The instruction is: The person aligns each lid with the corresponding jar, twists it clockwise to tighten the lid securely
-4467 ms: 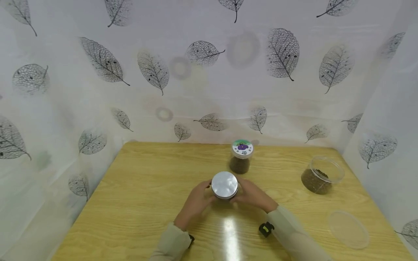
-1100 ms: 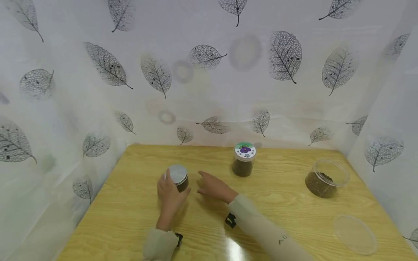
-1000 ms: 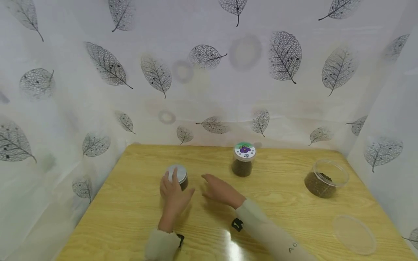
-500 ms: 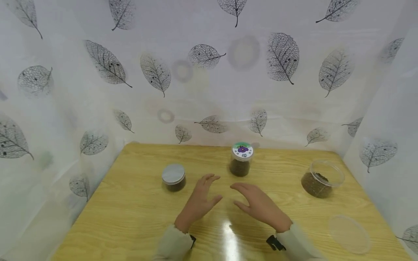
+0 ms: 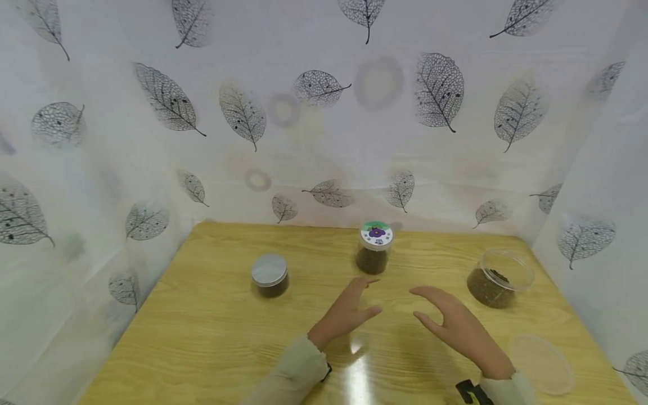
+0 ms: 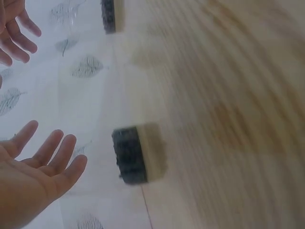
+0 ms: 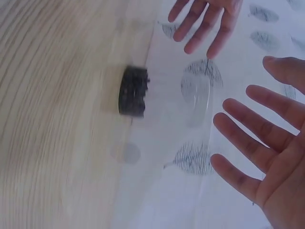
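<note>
Both hands hover over the table with nothing in them. My left hand (image 5: pixel 345 314), fingers spread loosely, is in front of the jar with the flower-printed lid (image 5: pixel 374 247). To its right my right hand (image 5: pixel 463 329) has its thumb and fingers apart, left of and nearer than the lidless clear tub (image 5: pixel 491 287) of dark contents. In the left wrist view the left hand (image 6: pixel 35 179) shows relaxed, extended fingers; in the right wrist view the right hand (image 7: pixel 267 143) does too. A silver-lidded jar (image 5: pixel 270 275) stands left of both hands, touched by neither.
A clear round lid (image 5: pixel 541 364) lies flat at the right of the wooden table (image 5: pixel 212 337), close to the right forearm. A leaf-patterned curtain (image 5: pixel 324 140) hangs behind the table and along both sides.
The silver-lidded jar, earlier gripped between both hands at the centre, was moved left and let go by the left hand. Since then both hands have moved right.
</note>
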### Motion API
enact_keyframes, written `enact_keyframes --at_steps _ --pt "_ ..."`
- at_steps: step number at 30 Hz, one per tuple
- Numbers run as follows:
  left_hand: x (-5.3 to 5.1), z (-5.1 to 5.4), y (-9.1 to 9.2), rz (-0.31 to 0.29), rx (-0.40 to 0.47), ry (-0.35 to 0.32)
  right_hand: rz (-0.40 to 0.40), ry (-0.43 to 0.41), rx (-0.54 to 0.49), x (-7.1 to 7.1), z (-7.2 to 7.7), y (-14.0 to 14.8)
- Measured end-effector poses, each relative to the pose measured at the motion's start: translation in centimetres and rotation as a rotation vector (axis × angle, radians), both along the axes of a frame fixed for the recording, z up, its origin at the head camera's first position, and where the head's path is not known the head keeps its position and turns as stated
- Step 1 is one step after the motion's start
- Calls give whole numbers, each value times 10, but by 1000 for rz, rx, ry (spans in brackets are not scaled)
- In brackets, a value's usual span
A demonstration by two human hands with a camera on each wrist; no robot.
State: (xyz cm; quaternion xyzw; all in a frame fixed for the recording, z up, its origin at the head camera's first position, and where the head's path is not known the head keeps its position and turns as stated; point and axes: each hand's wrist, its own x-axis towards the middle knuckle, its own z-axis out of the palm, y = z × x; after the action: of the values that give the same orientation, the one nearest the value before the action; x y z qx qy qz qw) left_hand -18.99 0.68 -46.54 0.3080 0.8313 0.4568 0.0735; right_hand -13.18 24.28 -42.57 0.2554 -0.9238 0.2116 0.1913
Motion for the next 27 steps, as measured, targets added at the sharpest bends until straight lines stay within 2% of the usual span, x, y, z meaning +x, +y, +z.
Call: enact_keyframes --at_steps 7,15,21,27 --pt "-10 3 39 -35 35 -71 -112 24 -21 14 1 38" --pt "-22 8 89 -22 16 -61 -237 -117 -43 25 4 77" --pt "-30 6 122 -7 33 -57 -325 -162 -55 30 -2 101" --pt "-36 8 154 -11 37 -66 -417 -272 -49 36 -7 121"
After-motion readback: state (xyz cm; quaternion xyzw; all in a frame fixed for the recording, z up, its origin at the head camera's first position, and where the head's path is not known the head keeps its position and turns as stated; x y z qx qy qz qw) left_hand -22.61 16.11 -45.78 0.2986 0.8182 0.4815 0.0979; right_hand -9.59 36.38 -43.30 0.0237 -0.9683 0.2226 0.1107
